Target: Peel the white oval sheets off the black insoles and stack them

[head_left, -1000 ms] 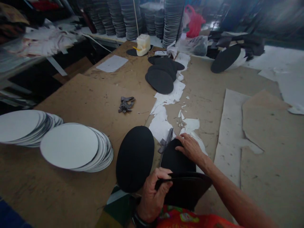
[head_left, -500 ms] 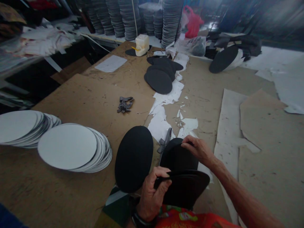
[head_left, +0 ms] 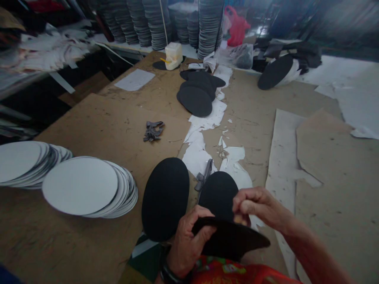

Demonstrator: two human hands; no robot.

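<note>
My left hand (head_left: pixel 192 240) pinches a black oval panel (head_left: pixel 231 238) by its left edge, thumb on the near face, tilted up close to my body. Behind the panel's far edge, my right hand (head_left: pixel 254 207) is closed with fingers curled inward. Whether something thin is between its fingertips is hidden. Just beyond lies another black oval panel (head_left: pixel 219 193), flat on the table, its near part covered by the held one. To the left, a black oval (head_left: pixel 166 197) rests by itself. A grey fabric strip (head_left: pixel 204 177) lies between these two.
Two fanned piles of white-faced ovals, the nearer pile (head_left: pixel 79 185) and the farther pile (head_left: pixel 20 161), occupy the left. Farther back are more black ovals (head_left: pixel 195 101), grey scraps (head_left: pixel 153 131), a white container (head_left: pixel 173 55) and torn white paper (head_left: pixel 197 154). Tall stacks (head_left: pixel 210 29) stand behind.
My right hand has left the top of the farther black oval and come down toward me, to the held panel's far edge. The held panel has tipped flatter. My left hand keeps its pinch.
</note>
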